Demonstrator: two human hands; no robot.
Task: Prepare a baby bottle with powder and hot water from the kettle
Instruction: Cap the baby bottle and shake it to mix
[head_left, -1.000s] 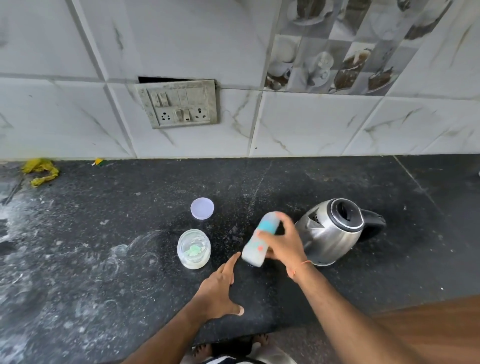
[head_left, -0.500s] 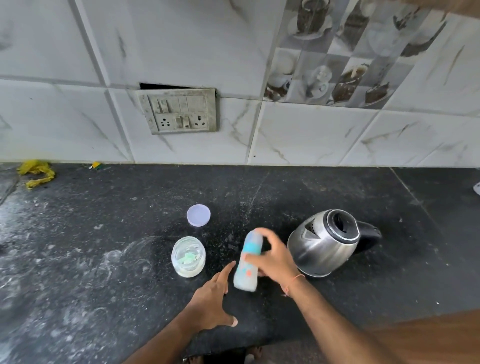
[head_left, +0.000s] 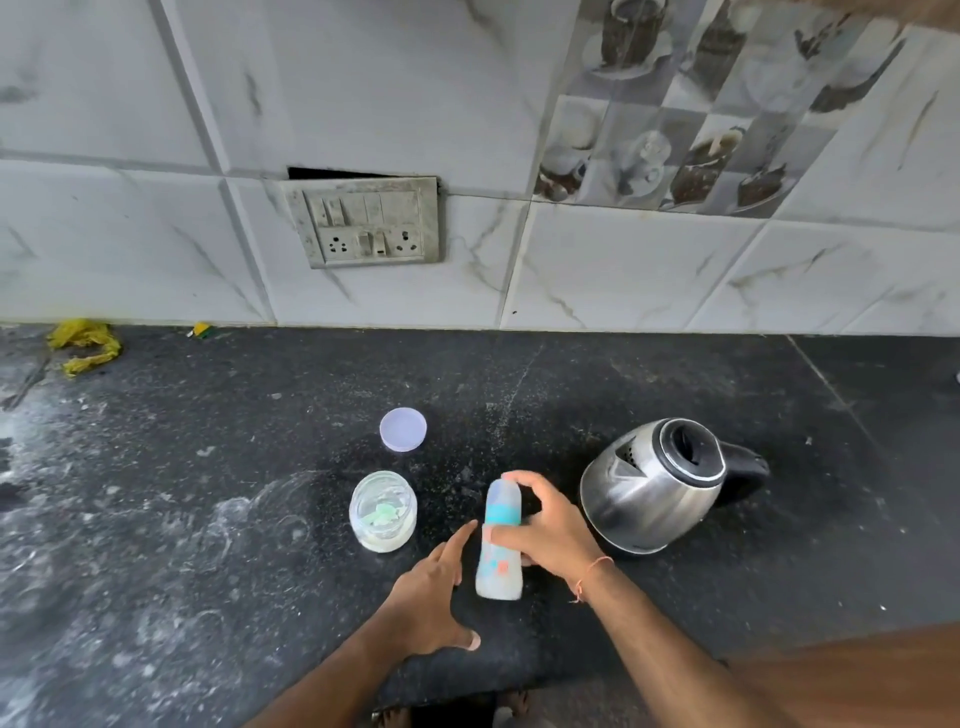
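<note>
A baby bottle (head_left: 500, 553) with a blue collar and coloured print stands upright on the black counter (head_left: 727, 384), milky liquid in its base. My right hand (head_left: 546, 530) is shut around its upper part. My left hand (head_left: 431, 597) hovers open just left of the bottle, fingers spread, not touching it. An open clear jar of white powder (head_left: 383, 512) with a green scoop inside stands left of the bottle. Its pale lid (head_left: 403, 429) lies behind it. A steel kettle (head_left: 652, 486) with a black handle stands to the right, its lid open.
White powder is smeared over the left of the counter. A yellow cloth scrap (head_left: 83, 345) lies at the back left by the tiled wall. A switch and socket plate (head_left: 363, 222) is on the wall. The counter's front edge runs near my arms.
My right hand has brought the bottle from a tilted position in the air to upright on the counter. My left hand stays open beside it.
</note>
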